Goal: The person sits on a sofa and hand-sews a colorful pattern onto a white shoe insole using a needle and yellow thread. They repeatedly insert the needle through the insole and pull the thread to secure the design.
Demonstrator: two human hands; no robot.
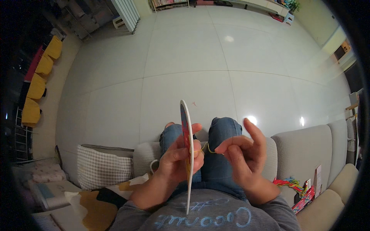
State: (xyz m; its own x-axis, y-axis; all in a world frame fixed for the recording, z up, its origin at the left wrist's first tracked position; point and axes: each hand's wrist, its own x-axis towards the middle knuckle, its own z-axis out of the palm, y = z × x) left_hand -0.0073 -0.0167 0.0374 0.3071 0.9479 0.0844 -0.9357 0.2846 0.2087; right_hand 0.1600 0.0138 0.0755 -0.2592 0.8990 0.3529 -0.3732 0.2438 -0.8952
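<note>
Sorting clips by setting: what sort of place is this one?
Most likely a home living room. The person sits on a grey sofa with a checked cushion beside them, facing a wide floor of pale tiles, with a low shelf along the far wall.

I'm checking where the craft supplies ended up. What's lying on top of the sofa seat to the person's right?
On the sofa seat lies a bundle of coloured threads beside red printed packets. The right hand and forearm cover the seat nearer the leg, so anything there is hidden.
</note>
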